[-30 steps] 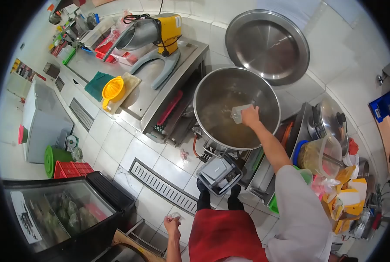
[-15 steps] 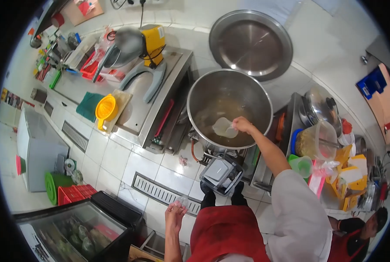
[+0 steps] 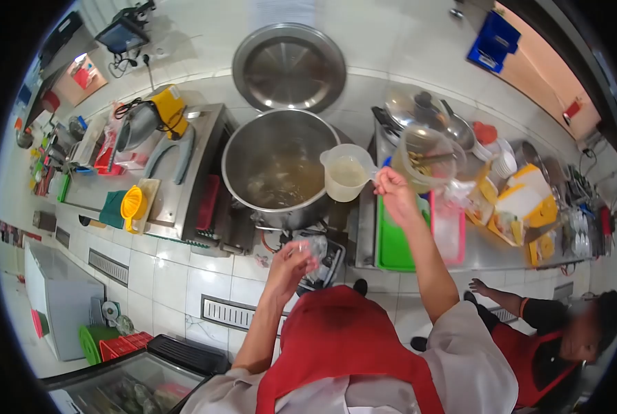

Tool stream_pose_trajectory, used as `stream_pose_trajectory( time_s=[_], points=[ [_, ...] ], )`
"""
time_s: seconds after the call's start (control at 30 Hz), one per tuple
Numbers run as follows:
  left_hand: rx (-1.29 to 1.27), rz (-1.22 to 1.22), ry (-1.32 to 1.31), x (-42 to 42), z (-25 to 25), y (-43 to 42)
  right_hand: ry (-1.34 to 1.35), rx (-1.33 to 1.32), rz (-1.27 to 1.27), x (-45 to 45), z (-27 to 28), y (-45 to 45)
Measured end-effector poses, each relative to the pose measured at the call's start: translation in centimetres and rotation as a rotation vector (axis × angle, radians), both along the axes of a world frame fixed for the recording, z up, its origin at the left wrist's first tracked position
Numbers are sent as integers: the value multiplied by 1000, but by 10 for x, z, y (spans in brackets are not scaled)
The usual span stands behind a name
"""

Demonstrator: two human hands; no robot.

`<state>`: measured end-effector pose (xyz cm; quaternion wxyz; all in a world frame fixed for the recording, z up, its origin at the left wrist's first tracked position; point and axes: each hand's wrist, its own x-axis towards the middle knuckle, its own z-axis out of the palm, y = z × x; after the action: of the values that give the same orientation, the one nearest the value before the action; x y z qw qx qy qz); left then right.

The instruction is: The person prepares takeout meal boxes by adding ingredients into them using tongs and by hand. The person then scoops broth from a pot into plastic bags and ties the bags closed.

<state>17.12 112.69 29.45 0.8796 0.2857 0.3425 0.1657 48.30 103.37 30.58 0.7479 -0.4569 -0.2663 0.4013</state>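
Observation:
My right hand [image 3: 397, 193] grips the handle of a translucent plastic measuring jug [image 3: 341, 190], which holds cloudy pale liquid. The jug hangs just past the right rim of a large steel stockpot [image 3: 281, 129], roughly upright. Inside the pot lies brownish, bubbling liquid [image 3: 277, 183]. In front of the pot, my left hand [image 3: 289, 270] pinches a clear plastic bag [image 3: 317, 257] that looks crumpled; its contents, if any, cannot be made out.
A round steel lid [image 3: 291, 69] leans on the wall behind the pot. Right of it, a counter carries a green tray [image 3: 393, 254], a pink tray [image 3: 448, 241] and a clear tub [image 3: 426, 155]. A yellow juicer [image 3: 134, 203] sits left. A co-worker [image 3: 553, 345] stands at right.
My right hand has lifted the jug out of the pot, past its right rim, with liquid inside. My left hand has risen towards the pot with the plastic bag. The view has turned right.

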Motion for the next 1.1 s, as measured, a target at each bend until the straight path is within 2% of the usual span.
stream_pose_trajectory(
  time_s=[0.1, 0.27, 0.37, 0.43, 0.77, 1.1],
  points=[
    [31, -104, -36, 53, 6, -34, -22, 22, -61, 21, 25, -82],
    [108, -263, -95, 122, 0, -88, -158, -226, -201, 38, 66, -192],
    [146, -306, -96, 152, -3, -115, -350, -280, -119, 66, 50, -246],
    [165, -326, -81, 168, -3, -132, -376, -348, -111, 71, 53, -267],
    [212, -422, -70, 212, -20, -167, -658, -583, -69, 94, 62, -309],
    [252, -454, -40, 227, -31, -175, -740, -673, -19, 99, 68, -306]
  ],
)
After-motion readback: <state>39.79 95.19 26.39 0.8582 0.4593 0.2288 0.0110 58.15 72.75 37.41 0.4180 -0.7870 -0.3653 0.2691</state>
